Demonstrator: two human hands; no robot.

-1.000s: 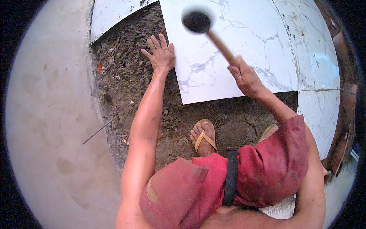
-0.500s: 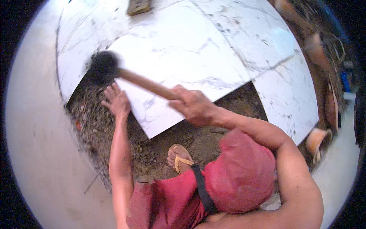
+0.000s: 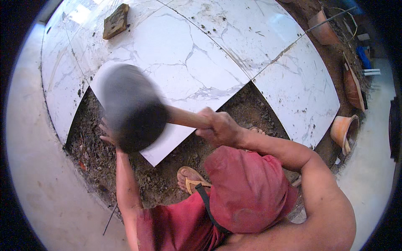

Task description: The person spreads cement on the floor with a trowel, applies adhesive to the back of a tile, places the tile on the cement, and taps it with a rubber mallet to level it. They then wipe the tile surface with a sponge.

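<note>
Overhead, right hand (image 3: 220, 127) closed around the wooden handle of a mallet (image 3: 188, 117), fingers wrapped fully about it near mid-view. Mallet's black head, large and round, is blurred; it lies across the line of sight to the left hand and to the left part of a white marbled tile (image 3: 180, 79). Whether head touches tile: cannot tell.

Left hand (image 3: 108, 133) mostly hidden behind the mallet head. Visible fingers stretched out and somewhat apart, over dark soil (image 3: 86, 144) just left of the tile; nothing seen in their hold. Palm and thumb not visible.

Tile lies flat-looking, one corner pointing toward the person, bare soil along its near edges. Other veined tiles adjoin: one at far right (image 3: 301, 96), near-touching at a corner; one beyond (image 3: 247, 29), dark crumbs scattered over it; one at left (image 3: 60, 83). Brown block (image 3: 116, 21) sits on the tiling, upper left.

Left foot in a tan thong sandal (image 3: 192, 180) on soil, close to the near corner. Red garment (image 3: 251, 188) covers the legs, black strap (image 3: 205, 205) across it. Thin rod (image 3: 109, 219) at the soil's edge, lower left, by pale floor (image 3: 42, 180). Terracotta pot (image 3: 344, 133) on its side, right, near the tile edge.
</note>
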